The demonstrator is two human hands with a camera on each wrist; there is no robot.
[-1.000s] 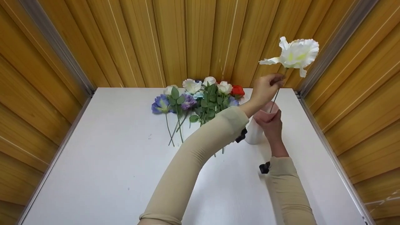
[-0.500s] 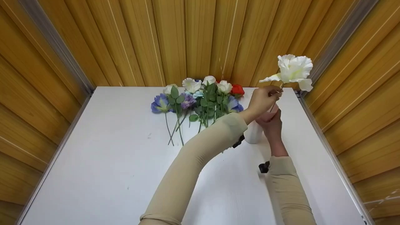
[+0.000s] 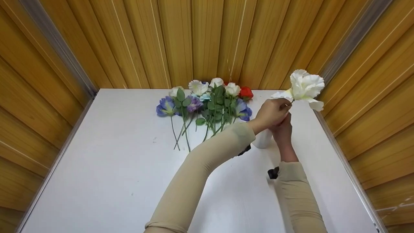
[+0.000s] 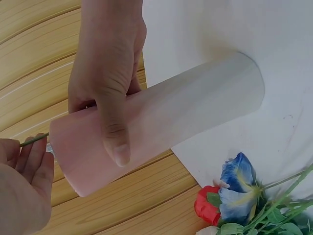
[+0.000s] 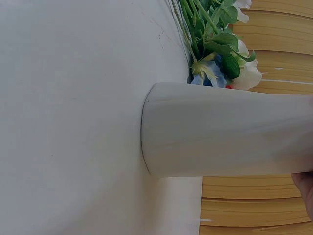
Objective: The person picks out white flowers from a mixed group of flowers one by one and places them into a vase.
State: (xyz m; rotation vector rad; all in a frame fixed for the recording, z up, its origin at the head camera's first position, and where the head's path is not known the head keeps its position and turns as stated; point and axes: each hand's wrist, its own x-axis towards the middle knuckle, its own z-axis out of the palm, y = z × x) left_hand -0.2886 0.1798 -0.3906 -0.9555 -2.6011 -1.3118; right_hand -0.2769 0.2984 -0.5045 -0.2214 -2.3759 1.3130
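Observation:
A ruffled white flower [image 3: 305, 87], its petals tinged yellow, leans right above a vase. My left hand [image 3: 273, 111] pinches its thin green stem [image 4: 34, 140] just under the bloom, and the stem runs into the vase's mouth. The tall vase [image 4: 190, 107] is pink at the rim and fades to white at the base. My right hand [image 3: 284, 132] grips it near the rim, thumb across the side in the left wrist view. Its base stands on the white table in the right wrist view. In the head view, the hands hide the vase's upper part.
Several loose flowers lie left of the vase at the back of the white table [image 3: 97, 161]: blue ones [image 3: 167, 106], a purple one [image 3: 194, 104], white roses [image 3: 216, 83] and a red one [image 3: 246, 93]. Wood-patterned walls [image 3: 207, 45] stand around the table.
My left hand has come down towards the vase with the white flower, and more of the stem has gone into the mouth. My right hand stays on the vase.

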